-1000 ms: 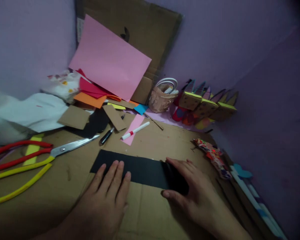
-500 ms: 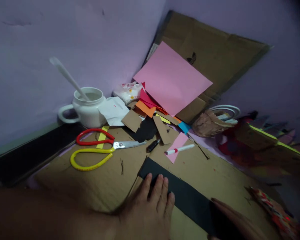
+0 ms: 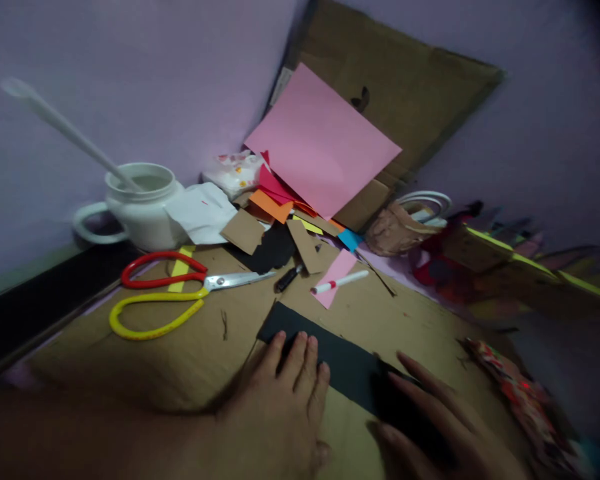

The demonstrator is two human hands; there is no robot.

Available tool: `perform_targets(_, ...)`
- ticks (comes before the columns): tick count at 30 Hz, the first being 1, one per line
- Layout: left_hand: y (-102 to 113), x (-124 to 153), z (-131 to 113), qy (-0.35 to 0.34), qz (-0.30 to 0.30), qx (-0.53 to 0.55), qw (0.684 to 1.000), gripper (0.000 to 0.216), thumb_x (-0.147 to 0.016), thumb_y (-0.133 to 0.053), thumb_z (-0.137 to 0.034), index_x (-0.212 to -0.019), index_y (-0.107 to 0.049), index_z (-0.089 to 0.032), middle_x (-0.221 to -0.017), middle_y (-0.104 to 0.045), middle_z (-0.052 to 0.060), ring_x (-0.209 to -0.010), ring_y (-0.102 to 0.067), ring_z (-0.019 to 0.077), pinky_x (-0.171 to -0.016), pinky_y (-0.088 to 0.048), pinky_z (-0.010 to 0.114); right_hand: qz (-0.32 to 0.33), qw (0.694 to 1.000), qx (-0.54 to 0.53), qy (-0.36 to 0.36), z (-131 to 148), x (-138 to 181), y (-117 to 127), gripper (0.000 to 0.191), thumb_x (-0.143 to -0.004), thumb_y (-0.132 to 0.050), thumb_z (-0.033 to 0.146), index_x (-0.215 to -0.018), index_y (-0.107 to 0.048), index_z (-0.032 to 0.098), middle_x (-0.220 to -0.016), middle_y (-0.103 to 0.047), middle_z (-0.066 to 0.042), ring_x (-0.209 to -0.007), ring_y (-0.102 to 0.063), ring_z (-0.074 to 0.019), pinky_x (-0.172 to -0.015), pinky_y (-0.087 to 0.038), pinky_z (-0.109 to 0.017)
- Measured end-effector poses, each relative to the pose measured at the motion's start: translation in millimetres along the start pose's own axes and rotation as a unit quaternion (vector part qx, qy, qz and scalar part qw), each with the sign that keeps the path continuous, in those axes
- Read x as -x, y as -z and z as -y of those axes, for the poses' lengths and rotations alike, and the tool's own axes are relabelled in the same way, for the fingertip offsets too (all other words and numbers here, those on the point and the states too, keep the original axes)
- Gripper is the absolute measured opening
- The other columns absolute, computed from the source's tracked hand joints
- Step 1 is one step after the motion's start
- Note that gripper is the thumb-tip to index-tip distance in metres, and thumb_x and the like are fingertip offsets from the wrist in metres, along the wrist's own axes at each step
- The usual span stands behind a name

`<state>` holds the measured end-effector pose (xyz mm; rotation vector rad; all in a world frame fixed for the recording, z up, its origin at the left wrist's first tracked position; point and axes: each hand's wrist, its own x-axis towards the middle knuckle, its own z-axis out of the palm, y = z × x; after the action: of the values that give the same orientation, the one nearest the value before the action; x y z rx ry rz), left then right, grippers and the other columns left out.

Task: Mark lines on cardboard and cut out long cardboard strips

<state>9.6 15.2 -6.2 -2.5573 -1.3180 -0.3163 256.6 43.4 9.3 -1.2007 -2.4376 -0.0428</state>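
Note:
A long strip of black paper [image 3: 347, 363] lies slantwise on the brown cardboard. My left hand [image 3: 285, 407] rests flat on its left part, fingers stretched out and pressing down. Over the right end is my right hand [image 3: 445, 427], fingers apart and curving around the dark strip; part of that end is hidden in shadow. Left of the strip are scissors [image 3: 215, 283] with one red and one yellow handle. A white pen [image 3: 347, 280] with a red band sits on a pink paper strip [image 3: 325, 297], near a small black-handled tool [image 3: 287, 279].
A white mug [image 3: 145, 213] holding a white stick stands at the left wall. Paper and cardboard scraps [image 3: 243, 231] pile up behind. A pink sheet [image 3: 325, 147] leans on a cardboard panel [image 3: 405, 87]. A colourful packet [image 3: 520, 393] lies at right.
The view has shifted, so things appear further left. My right hand has moved up and inward over the strip, its fingers more spread. My left hand stays on the paper.

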Motion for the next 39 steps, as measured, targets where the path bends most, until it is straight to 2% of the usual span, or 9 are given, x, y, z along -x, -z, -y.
perform_targets(3, 14, -7, 15, 0.006, 0.056, 0.054, 0.997, 0.041, -0.09, -0.049, -0.038, -0.121, -0.062, -0.016, -0.127, -0.061, 0.016, -0.112, -0.058, 0.0299, -0.089, -0.042, 0.045, 0.027, 0.997, -0.069, -0.03, 31, -19, -6, 0.033, -0.087, -0.06, 0.036, -0.116, -0.061, 0.022, -0.118, -0.065, -0.011, -0.101, -0.066, -0.0233, -0.076, -0.06, -0.035)
perform_targets(6, 28, -17, 40, -0.011, 0.125, 0.16, 0.979, 0.036, -0.08, -0.054, -0.024, -0.115, -0.064, -0.018, -0.12, -0.065, 0.012, -0.104, -0.061, 0.0294, -0.083, -0.048, 0.044, 0.039, 0.991, -0.109, -0.069, 43, -29, -14, 0.028, -0.088, -0.058, 0.034, -0.113, -0.062, 0.023, -0.114, -0.063, -0.011, -0.104, -0.061, -0.0248, -0.083, -0.055, -0.042)
perform_targets(9, 33, -24, 65, -0.015, 0.123, 0.304, 0.945, 0.037, -0.083, -0.042, -0.008, -0.11, -0.065, -0.022, -0.12, -0.063, 0.005, -0.111, -0.057, 0.0194, -0.094, -0.046, 0.036, 0.049, 0.984, -0.144, -0.095, 42, -28, -18, 0.027, -0.088, -0.058, 0.034, -0.113, -0.061, 0.024, -0.117, -0.06, -0.011, -0.108, -0.056, -0.026, -0.088, -0.051, -0.046)
perform_targets(11, 32, -26, 76, -0.003, 0.116, 0.354, 0.928, 0.037, -0.085, -0.039, -0.004, -0.107, -0.066, -0.019, -0.122, -0.061, 0.004, -0.114, -0.054, 0.0152, -0.098, -0.043, 0.03, 0.057, 0.982, -0.153, -0.099, 41, -26, -18, 0.027, -0.088, -0.058, 0.033, -0.114, -0.06, 0.024, -0.118, -0.059, -0.01, -0.11, -0.054, -0.0263, -0.091, -0.049, -0.047)
perform_targets(14, 30, -26, 81, 0.007, 0.122, 0.339, 0.933, 0.036, -0.082, -0.045, -0.003, -0.106, -0.066, -0.019, -0.123, -0.059, 0.004, -0.115, -0.053, 0.0165, -0.1, -0.041, 0.032, 0.059, 0.982, -0.153, -0.095, 41, -26, -16, 0.027, -0.088, -0.057, 0.032, -0.114, -0.059, 0.023, -0.118, -0.058, -0.01, -0.11, -0.053, -0.0263, -0.092, -0.047, -0.048)
perform_targets(19, 29, -27, 90, -0.012, 0.133, 0.276, 0.952, 0.041, -0.083, -0.048, -0.007, -0.112, -0.065, -0.029, -0.129, -0.057, 0.0, -0.118, -0.05, 0.0211, -0.104, -0.037, 0.044, 0.065, 0.983, -0.139, -0.101, 46, -29, -15, 0.024, -0.089, -0.055, 0.03, -0.112, -0.059, 0.023, -0.117, -0.059, -0.009, -0.108, -0.052, -0.0259, -0.091, -0.046, -0.048)
perform_targets(24, 29, -30, 103, -0.037, 0.146, 0.317, 0.936, 0.046, -0.084, -0.037, 0.001, -0.111, -0.067, -0.02, -0.13, -0.058, 0.004, -0.119, -0.051, 0.0162, -0.103, -0.04, 0.034, 0.046, 0.985, -0.119, -0.114, 49, -32, -16, 0.02, -0.09, -0.054, 0.028, -0.107, -0.061, 0.021, -0.112, -0.062, -0.01, -0.104, -0.054, -0.0261, -0.088, -0.047, -0.047)
perform_targets(32, 24, -30, 110, -0.026, 0.159, 0.324, 0.932, 0.038, -0.079, -0.049, -0.003, -0.11, -0.065, -0.018, -0.118, -0.058, 0.005, -0.11, -0.055, 0.0181, -0.097, -0.043, 0.03, 0.025, 0.988, -0.11, -0.101, 48, -28, -21, 0.021, -0.09, -0.055, 0.033, -0.107, -0.06, 0.022, -0.11, -0.06, -0.009, -0.102, -0.054, -0.0262, -0.085, -0.047, -0.046)
perform_targets(39, 25, -33, 113, -0.006, 0.168, 0.365, 0.916, 0.034, -0.08, -0.048, 0.001, -0.102, -0.069, -0.014, -0.111, -0.06, 0.006, -0.1, -0.058, 0.0154, -0.09, -0.045, 0.025, 0.01, 0.991, -0.103, -0.089, 45, -27, -24, 0.02, -0.089, -0.055, 0.034, -0.105, -0.06, 0.023, -0.107, -0.06, -0.009, -0.099, -0.055, -0.0261, -0.083, -0.047, -0.047)
